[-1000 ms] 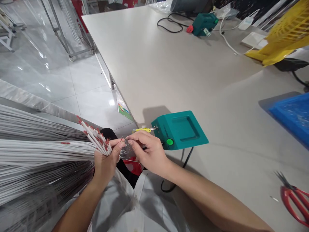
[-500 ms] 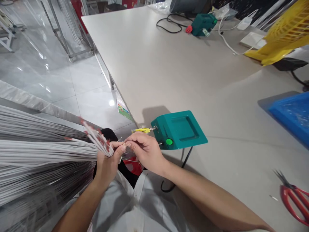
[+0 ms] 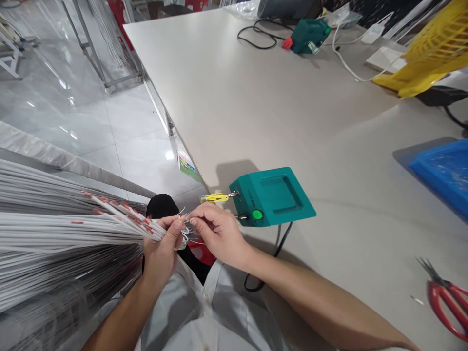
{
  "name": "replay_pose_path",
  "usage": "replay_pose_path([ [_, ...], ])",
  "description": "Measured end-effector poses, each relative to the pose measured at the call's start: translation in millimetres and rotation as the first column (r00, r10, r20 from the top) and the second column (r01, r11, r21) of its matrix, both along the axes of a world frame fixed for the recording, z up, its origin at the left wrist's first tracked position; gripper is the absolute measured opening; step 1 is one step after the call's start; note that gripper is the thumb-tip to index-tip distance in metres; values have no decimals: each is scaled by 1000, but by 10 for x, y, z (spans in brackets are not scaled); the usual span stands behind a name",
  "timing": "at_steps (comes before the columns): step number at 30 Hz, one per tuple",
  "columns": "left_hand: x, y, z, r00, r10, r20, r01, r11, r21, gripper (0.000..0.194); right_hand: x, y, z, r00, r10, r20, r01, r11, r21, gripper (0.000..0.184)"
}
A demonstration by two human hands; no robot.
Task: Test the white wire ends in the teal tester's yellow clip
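Observation:
My left hand (image 3: 163, 246) is closed round a bundle of thin white wires (image 3: 126, 219), several with red-marked ends that stick out to the left. Fine wire ends and small loops show between the two hands. Thumb and forefinger of my right hand (image 3: 219, 234) pinch at these fine ends; the exact strand is too small to make out. Just beyond my right hand, a green box (image 3: 281, 195) with a green button sits at the table edge. A yellow clip (image 3: 215, 197) is attached to its side, with a metal post below.
Long white wires (image 3: 54, 231) hang in thick bundles at the left. On the table (image 3: 329, 122) lie red-handled scissors (image 3: 446, 302), a blue tray (image 3: 446, 170), a yellow fan (image 3: 431, 53) and a second green box (image 3: 310, 36) with cables. A wheeled rack (image 3: 91, 58) stands behind on the floor.
The red-marked wire ends have swung down to the left and lie flatter in my left hand. My right hand has shifted very slightly; a wire loop now shows below the left fingers.

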State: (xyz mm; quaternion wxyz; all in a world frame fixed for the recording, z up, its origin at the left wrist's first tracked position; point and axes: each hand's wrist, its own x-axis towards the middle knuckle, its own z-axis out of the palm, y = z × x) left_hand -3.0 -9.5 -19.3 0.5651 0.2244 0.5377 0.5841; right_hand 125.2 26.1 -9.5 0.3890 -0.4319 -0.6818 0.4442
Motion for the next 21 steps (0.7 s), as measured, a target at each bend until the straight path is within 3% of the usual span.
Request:
replay_pose_path([
  [3, -12, 6, 22, 999, 4, -45, -4, 1000, -2, 15, 0, -6, -2, 999, -24, -41, 24, 1000, -21, 14],
  [6, -17, -15, 11, 977, -48, -206, 45, 999, -19, 16, -15, 3, 10, 993, -49, -110, 42, 997, -66, 10],
  [10, -14, -45, -28, 937, -123, -328, 123, 992, -22, 16, -26, 21, 33, 992, -80, -94, 78, 997, -26, 7],
  [18, -39, -21, 5, 992, -105, -71, 108, 994, 36, 10, 13, 32, -5, 997, -1, -80, 4, 1000, 27, 12],
  [21, -63, -17, 11, 990, -117, -78, 118, 993, 17, 9, 28, 36, -4, 993, -26, -118, 25, 1000, -7, 11],
])
